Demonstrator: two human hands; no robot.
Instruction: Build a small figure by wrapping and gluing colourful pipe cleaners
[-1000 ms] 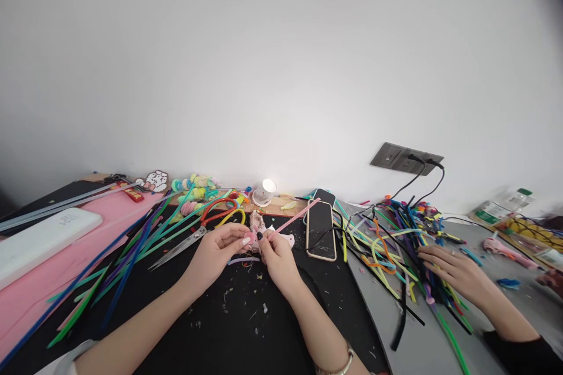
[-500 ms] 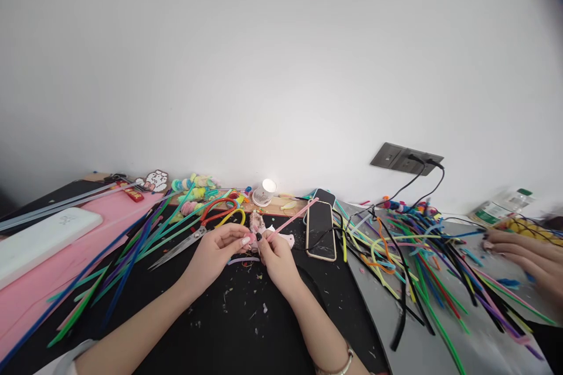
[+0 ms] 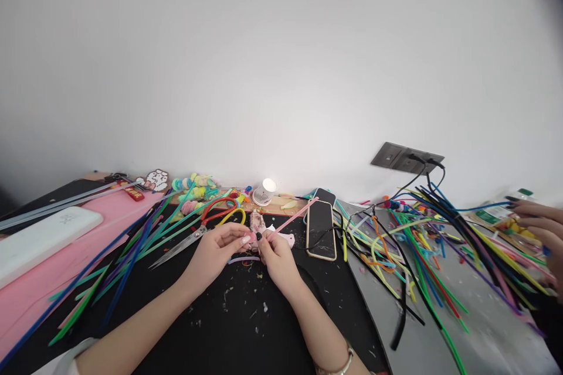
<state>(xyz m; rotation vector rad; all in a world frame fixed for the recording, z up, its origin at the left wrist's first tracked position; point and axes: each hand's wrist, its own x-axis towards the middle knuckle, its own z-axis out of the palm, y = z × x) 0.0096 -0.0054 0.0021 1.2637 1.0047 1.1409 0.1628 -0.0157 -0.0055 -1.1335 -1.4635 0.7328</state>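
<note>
A pink pipe cleaner [image 3: 294, 218] slants up and right out of my right hand [image 3: 278, 255], which pinches it between thumb and fingers. Its other end is bunched into a small pink bit between the fingertips of my left hand [image 3: 222, 246], also closed in a pinch. My fingertips almost meet, so part of the pink bit is hidden. Just behind them lies a pale pink, patterned object [image 3: 257, 221] whose kind I cannot make out. Large scissors [image 3: 187, 246] with red and yellow handles rest beside my left hand. A short lilac strip [image 3: 244, 259] lies below my fingers.
A paper cup [image 3: 264, 192] stands at the back, near a phone [image 3: 321, 231]. Pipe cleaners lie on both sides. A white box-like device [image 3: 53, 240] sits on pink sheets at left. At right, another person's hand [image 3: 536, 222] is by a pipe-cleaner bundle [image 3: 475, 252]; cords hang from a wall socket [image 3: 407, 159].
The other person's hand at right has risen and shifted right, and a bundle of pipe cleaners there has been raised. My own hands have barely moved.
</note>
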